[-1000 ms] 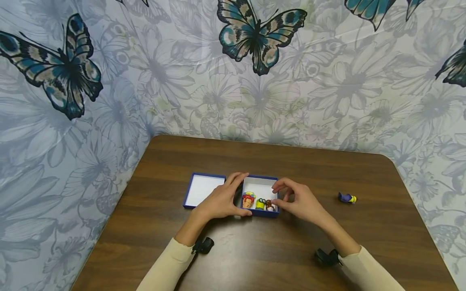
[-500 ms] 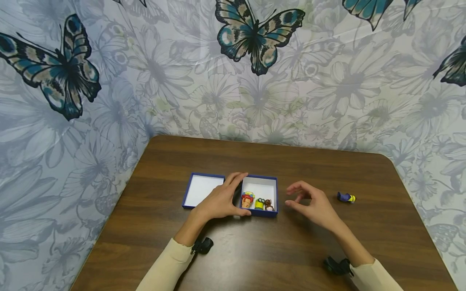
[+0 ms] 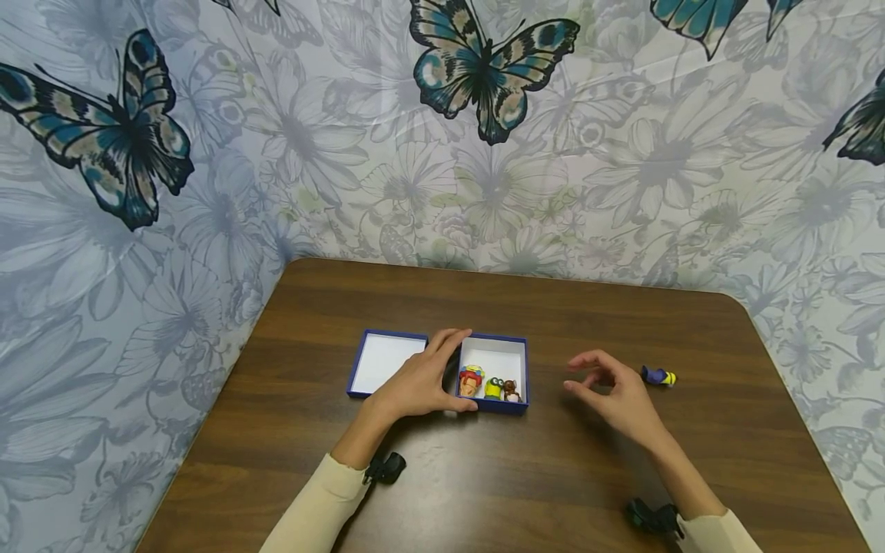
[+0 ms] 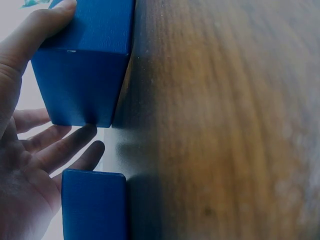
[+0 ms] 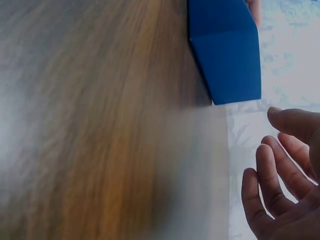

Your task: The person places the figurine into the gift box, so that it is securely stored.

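Note:
My left hand [image 3: 415, 382] holds a blue box [image 3: 512, 408] with a white inside by its left end. In the left wrist view its thumb presses the front wall of the box [image 4: 82, 85], with the fingers at the side. Inside, along the front, are three small toy figures: one with red and yellow [image 3: 472, 381], a green-and-yellow one [image 3: 494, 389] and a brown-and-white one [image 3: 511, 391]. My right hand [image 3: 622, 399] hovers, fingers loosely bent and holding nothing, right of the box. Close beyond it lies a purple-and-yellow toy figure [image 3: 658, 376].
A shallow blue lid [image 3: 387, 362], white side up, lies left of the box, partly behind my left hand. The brown wooden table [image 3: 484, 491] ends at the back against a wall covering with butterflies [image 3: 494, 69].
My right hand has come out of the box, leaving the brown-and-white figure there, and moved right towards the purple-and-yellow figure. My left hand stays on the box.

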Available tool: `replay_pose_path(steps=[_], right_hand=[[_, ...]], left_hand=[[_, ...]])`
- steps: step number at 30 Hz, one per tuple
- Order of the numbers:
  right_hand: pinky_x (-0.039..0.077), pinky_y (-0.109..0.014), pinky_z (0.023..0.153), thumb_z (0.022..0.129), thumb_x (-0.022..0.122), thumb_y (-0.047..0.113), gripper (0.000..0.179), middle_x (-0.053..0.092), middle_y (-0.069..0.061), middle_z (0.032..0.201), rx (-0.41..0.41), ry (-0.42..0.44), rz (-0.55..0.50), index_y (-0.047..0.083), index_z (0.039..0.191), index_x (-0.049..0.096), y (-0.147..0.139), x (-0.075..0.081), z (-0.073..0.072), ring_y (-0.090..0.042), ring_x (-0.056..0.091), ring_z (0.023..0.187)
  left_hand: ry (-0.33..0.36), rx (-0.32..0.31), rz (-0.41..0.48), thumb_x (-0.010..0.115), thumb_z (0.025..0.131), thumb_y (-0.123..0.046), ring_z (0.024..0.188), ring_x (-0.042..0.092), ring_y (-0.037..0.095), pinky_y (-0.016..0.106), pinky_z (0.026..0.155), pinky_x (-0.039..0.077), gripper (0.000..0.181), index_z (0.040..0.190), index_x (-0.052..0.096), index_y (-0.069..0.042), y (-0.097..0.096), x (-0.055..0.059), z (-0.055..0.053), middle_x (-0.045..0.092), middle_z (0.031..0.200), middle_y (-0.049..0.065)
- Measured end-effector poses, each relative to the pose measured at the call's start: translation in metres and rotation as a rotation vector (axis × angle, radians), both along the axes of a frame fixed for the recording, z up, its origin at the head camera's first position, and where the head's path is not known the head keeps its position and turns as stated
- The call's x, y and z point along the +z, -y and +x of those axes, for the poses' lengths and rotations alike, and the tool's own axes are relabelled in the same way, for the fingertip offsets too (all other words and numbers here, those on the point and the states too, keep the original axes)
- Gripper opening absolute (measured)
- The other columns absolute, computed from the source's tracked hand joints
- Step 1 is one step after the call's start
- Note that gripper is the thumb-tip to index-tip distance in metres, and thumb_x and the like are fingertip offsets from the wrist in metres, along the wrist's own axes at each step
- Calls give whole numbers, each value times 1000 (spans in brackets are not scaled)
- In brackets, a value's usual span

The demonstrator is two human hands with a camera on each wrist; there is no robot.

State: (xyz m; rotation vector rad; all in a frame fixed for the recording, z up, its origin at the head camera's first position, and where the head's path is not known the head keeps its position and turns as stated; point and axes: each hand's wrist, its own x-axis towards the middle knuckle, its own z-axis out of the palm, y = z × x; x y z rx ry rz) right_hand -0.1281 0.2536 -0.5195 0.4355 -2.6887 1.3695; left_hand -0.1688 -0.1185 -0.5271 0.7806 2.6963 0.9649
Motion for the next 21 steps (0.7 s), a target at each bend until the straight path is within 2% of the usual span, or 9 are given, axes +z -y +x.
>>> replay_pose_path(steps=[8,15,21], right_hand=[[56,-17,80,91,87,8,31,76,-9,114,-58,-39,-52,14,119,74,-15,-4,6,-6,71,79],[56,-14,81,93,84,6,28,74,-15,116,-103,-22,-96,8,119,73,-29,-10,12,-7,72,83],[56,-12,83,94,84,8,34,74,-2,118,-169,5,-61,5,125,71,-43,-10,19,-1,70,91]], left_hand=[[-1,3,-5,92,75,-66,127,66,34,58,109,54,126,172,24,-25,0,-1,0,33,171,2],[1,5,-7,92,75,-66,127,66,36,59,109,54,125,172,25,-25,1,-1,1,33,171,3],[3,5,-8,91,75,-66,126,67,35,58,109,54,125,172,23,-29,0,-1,1,32,172,2]])
